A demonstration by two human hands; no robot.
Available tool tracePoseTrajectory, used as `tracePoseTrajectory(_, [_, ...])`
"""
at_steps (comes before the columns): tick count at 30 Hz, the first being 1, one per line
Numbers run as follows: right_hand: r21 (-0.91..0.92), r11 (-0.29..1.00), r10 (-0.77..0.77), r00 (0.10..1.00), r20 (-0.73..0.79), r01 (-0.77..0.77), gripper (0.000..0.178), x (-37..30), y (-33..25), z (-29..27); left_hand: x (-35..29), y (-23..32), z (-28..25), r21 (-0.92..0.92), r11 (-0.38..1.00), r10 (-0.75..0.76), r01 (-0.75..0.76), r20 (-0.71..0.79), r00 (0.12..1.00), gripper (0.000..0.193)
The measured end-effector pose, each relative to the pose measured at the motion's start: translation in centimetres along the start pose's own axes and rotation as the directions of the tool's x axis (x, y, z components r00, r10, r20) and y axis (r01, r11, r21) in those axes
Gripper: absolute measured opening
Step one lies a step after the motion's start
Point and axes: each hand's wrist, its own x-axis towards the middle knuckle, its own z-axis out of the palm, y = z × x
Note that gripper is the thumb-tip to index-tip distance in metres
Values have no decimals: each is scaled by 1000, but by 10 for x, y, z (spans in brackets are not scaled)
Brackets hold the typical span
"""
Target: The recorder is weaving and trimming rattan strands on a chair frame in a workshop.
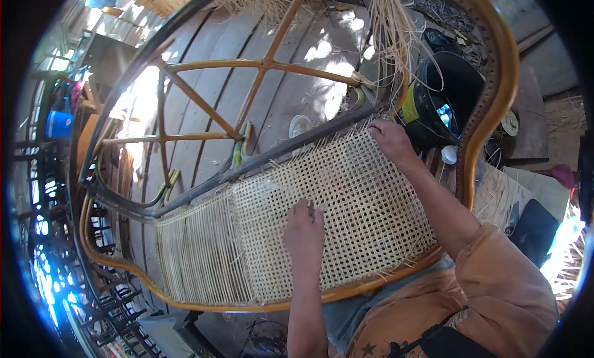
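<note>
A pale cane panel (346, 203) lies across my lap inside a curved brown rattan frame (396, 274). Its right part is an open criss-cross weave, while the left part shows only parallel cane strands (195, 259). My left hand (303, 231) rests on the middle of the weave, thumb and fingertips a little apart on its surface. At the panel's far right corner, beside the dark frame bar (284, 144), my right hand (390, 138) is closed with curled fingers. Whatever it pinches is hidden. Short strand ends stick out along the panel's edges.
A black bucket (427, 110) with a yellow patch stands beyond my right hand. Loose cane strands (396, 30) hang over the frame near it. Rattan crossbars (213, 65) span the frame's far side above a plank floor (260, 104). A blue container (59, 124) is at far left.
</note>
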Motion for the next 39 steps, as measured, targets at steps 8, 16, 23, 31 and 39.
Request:
tracePoseTrajectory(8, [-89,993,88,992,91,-80,22,29,16,15,60,-18,73,71,994,84,-88,54,995,21])
tracePoseTrajectory(16, [-15,996,94,988,120,-93,19,12,8,13,79,-16,62,-65,996,72,-61,168,983,19])
tracePoseTrajectory(23, [8,997,-77,987,138,77,15,3,12,13,103,-24,60,-233,905,-192,357,525,829,38])
tracePoseTrajectory(31, [-506,841,23,921,388,192,22,52,-10,39,103,-25,65,-225,914,-195,337,486,852,39])
tracePoseTrajectory(39, [-631,649,-52,852,521,425,19,58,-2,45,100,-27,70,-254,920,-171,299,427,888,39])
